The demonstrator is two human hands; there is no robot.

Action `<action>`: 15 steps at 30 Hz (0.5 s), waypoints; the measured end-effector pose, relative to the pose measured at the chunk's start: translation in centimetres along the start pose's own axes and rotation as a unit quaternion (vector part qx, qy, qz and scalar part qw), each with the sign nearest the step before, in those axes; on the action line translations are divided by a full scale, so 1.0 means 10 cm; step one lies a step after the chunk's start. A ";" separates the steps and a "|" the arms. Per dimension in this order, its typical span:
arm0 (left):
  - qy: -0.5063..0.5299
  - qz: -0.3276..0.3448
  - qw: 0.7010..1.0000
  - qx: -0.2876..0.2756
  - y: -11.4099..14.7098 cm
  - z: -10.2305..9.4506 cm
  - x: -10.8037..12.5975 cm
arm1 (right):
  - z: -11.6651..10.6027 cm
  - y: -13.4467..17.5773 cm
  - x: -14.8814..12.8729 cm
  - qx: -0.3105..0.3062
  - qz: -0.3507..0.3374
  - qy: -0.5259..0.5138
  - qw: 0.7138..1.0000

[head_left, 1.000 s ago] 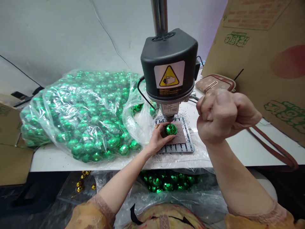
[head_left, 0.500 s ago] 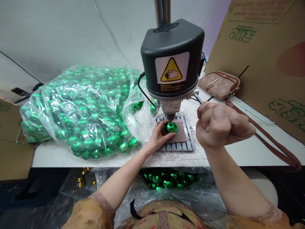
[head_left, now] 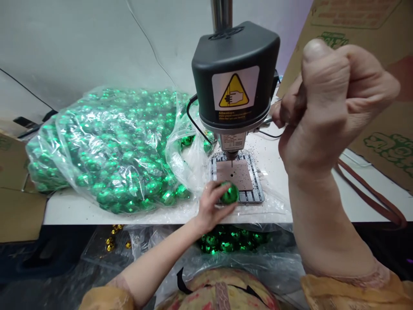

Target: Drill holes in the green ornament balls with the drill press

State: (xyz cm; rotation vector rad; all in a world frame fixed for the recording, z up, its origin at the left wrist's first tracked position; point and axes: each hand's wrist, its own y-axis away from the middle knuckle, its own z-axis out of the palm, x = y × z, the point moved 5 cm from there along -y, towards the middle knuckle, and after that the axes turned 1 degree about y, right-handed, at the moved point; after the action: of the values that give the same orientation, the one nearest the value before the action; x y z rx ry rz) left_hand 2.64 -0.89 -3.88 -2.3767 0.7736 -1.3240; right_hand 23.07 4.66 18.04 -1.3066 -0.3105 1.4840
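Observation:
Between the fingers and thumb of my left hand (head_left: 213, 204) is a shiny green faceted ball (head_left: 230, 193), over the front edge of the drill press base (head_left: 256, 183). Behind it a flat square board (head_left: 240, 170) with a dark hole lies on that base. The drill press head (head_left: 237, 77) stands above, its thin bit (head_left: 232, 163) raised clear of the board. My right hand (head_left: 332, 103) is closed on the feed lever (head_left: 266, 123) at the right of the head; most of the lever is hidden by the fingers.
A big clear plastic bag (head_left: 119, 150) of green balls fills the table's left side. More green balls (head_left: 232, 241) lie in plastic below the table edge. Cardboard boxes stand at both sides. A brown strap (head_left: 371, 202) lies at the right. Dark shavings dot the tabletop.
My right hand has swung up with the lever, and the bit has risen out of the ball. My left hand has drawn the ball off the board toward me.

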 end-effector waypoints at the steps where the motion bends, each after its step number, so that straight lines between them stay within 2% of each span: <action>1: -0.014 0.045 0.997 -0.058 0.20 0.01 0.06 | 0.00 0.01 0.00 0.001 -0.002 0.000 1.000; 3: -0.031 0.111 0.973 -0.199 0.65 0.11 0.11 | -0.01 0.02 -0.01 0.008 -0.008 -0.001 1.000; 4: -0.037 0.123 0.956 -0.265 0.87 0.18 0.09 | -0.01 0.02 -0.01 0.010 -0.010 -0.002 1.000; 5: -0.048 0.114 0.941 -0.316 1.07 0.27 0.03 | -0.01 0.02 -0.01 0.010 -0.008 -0.003 1.000; 7: -0.081 0.045 0.923 -0.373 1.36 0.47 -0.14 | -0.01 0.02 -0.01 0.006 0.000 -0.003 1.000; 9: -0.102 -0.048 0.908 -0.404 1.52 0.71 -0.31 | -0.01 0.03 -0.01 0.009 0.013 -0.003 1.000; 11: -0.116 -0.093 0.878 -0.454 1.61 0.98 -0.36 | -0.01 0.04 -0.01 0.013 0.015 -0.007 1.000; 13: -0.142 -0.071 0.846 -0.509 1.63 1.16 -0.28 | -0.01 0.05 -0.01 0.012 0.010 -0.017 1.000; 15: -0.161 0.001 0.825 -0.542 1.55 1.19 -0.11 | -0.01 0.06 -0.01 0.007 0.009 -0.019 1.000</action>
State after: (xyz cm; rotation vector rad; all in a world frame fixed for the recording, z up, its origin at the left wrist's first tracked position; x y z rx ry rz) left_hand 7.63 -12.59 -18.78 -3.2511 1.7311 -0.3904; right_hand 22.86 4.32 17.59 -1.2742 -0.3129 1.5257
